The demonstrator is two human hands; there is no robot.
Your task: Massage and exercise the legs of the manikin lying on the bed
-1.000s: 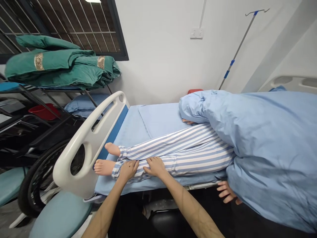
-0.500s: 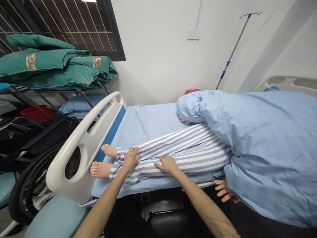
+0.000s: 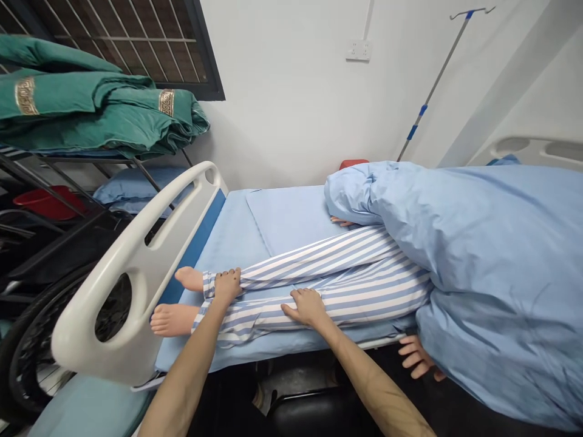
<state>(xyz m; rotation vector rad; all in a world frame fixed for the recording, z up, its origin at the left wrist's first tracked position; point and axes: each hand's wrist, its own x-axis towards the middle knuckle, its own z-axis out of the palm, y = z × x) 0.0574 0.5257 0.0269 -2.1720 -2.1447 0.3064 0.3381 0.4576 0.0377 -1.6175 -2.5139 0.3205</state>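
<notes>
Striped trousers (image 3: 378,291), worn by a figure that looks like a training manikin, lie lengthwise on the blue bed sheet (image 3: 291,209), legs stretched toward the white footboard (image 3: 113,358). Left hand (image 3: 226,285) lies on the far trouser leg just above the ankle, fingers partly curled over it; how firm that grip is, can't tell, the undersides don't show. Right hand (image 3: 310,305) rests on the near trouser leg below the knee, fingers loosely spread and a little bent, draped on top, not wrapped round the leg.

Progress, judging from how things lie: legs uncovered, blue quilt (image 3: 492,261) bunched over hips and upper body, both hands placed, one per leg. Legs roughly straight, a gap between the shins, both flat on the bed, neither lifted. Near foot (image 3: 173,320) and far foot (image 3: 190,279) bare, soles toward the footboard. Whatever is left can't be read from this view; nothing marks the work as finished.

Manikin's near hand (image 3: 418,357) sticks out past the bed edge from under the quilt. IV pole (image 3: 437,82) stands behind the bed.
</notes>
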